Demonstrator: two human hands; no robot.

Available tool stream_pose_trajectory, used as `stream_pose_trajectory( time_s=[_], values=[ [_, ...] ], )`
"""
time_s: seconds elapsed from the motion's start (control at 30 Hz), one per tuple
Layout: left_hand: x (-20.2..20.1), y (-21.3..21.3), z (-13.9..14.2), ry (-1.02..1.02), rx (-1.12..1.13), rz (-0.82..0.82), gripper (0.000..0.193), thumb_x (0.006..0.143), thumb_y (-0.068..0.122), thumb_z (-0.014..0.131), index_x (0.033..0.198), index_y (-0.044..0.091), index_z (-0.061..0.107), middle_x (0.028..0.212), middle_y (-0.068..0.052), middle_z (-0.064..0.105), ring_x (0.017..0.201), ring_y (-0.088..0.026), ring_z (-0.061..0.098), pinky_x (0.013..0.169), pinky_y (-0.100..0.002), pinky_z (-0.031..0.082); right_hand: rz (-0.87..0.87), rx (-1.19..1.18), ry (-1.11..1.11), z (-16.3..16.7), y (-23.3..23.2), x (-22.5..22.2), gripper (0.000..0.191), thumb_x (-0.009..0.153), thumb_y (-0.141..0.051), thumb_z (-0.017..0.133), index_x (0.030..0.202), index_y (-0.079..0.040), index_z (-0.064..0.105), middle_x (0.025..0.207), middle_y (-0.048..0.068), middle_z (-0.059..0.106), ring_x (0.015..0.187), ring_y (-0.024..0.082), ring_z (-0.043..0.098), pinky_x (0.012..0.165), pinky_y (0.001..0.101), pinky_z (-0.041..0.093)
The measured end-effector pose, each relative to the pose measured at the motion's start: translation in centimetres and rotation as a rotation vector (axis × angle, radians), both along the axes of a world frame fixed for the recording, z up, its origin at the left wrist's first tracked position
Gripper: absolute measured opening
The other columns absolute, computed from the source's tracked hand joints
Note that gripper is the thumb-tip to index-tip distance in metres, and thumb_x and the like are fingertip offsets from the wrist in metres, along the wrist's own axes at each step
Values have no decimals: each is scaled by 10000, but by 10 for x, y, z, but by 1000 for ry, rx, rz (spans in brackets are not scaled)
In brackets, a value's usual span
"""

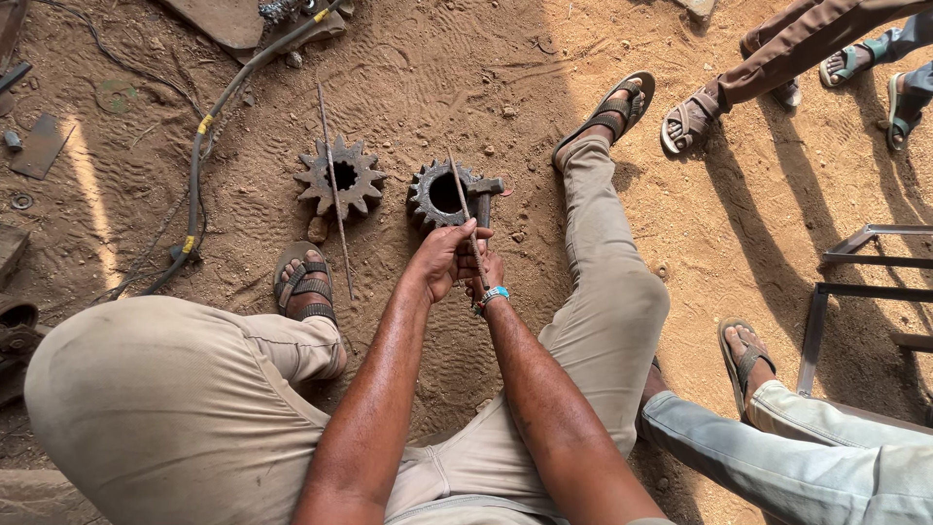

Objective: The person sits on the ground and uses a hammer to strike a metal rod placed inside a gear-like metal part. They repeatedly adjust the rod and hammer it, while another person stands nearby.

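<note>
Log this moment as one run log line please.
left hand + right hand: grip thin rod | rod over toothed gear | second gear apart, on sand

I wear khaki trousers (165,389), dark strapped sandals (303,282) on both feet, bare forearms, and a turquoise beaded bracelet (493,295) on my right wrist.

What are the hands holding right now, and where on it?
Both hands, left hand and right hand, grip a thin metal rod at its lower end, beside the toothed gear.
</note>
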State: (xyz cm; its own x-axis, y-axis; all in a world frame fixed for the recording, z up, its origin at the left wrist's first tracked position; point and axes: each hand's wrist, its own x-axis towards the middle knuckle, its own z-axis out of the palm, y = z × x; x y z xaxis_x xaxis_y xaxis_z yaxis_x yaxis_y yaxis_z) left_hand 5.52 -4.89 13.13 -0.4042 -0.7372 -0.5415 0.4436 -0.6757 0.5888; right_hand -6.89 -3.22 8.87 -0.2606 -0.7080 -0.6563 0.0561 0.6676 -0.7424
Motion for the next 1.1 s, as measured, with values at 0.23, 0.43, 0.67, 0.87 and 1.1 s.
stream_pose_trajectory(
  time_s=[0.23, 0.43, 0.67, 0.87, 1.1],
  values=[
    [-1, -5, -27, -94, 43, -78, 361, 1019, 381, 609, 1086, 66, 771, 805, -30, 687, 683, -165, 650, 633, -350, 567, -209, -55, -115, 8, -11, 1, 483, 1038, -450, 529, 885, -32, 715, 686, 54, 706, 530, 137, 658, 432, 307, 530],
    [-3, 12, -47, -296, 119, -295, 377, 1045, 405, 509, 1062, 108, 740, 752, -43, 646, 685, -195, 625, 711, -405, 555, -13, -17, 138, 23, -8, -14, 601, 1048, -577, 473, 800, -55, 639, 573, 22, 604, 430, 161, 552, 368, 321, 416],
    [3, 36, -78, -506, 218, -397, 445, 1082, 448, 467, 1013, 74, 696, 823, -92, 693, 719, -205, 654, 705, -397, 602, -2, 31, 199, 12, -7, -17, 605, 1069, -596, 465, 795, -79, 618, 601, 10, 580, 468, 142, 555, 413, 314, 459],
    [5, 47, -86, -619, 228, -307, 375, 1074, 355, 500, 1009, 59, 721, 808, -81, 690, 690, -178, 638, 655, -356, 596, 17, 61, 252, 0, -6, -16, 587, 1063, -590, 451, 795, -95, 616, 587, 4, 561, 461, 150, 544, 416, 338, 445],
    [0, 48, -74, -599, 191, -179, 433, 1069, 431, 534, 935, 41, 665, 672, -56, 596, 549, -172, 558, 514, -347, 497, -22, -35, 196, -23, -8, -15, 574, 1039, -582, 514, 805, -67, 612, 586, 34, 569, 463, 172, 543, 435, 355, 440]
  ],
)
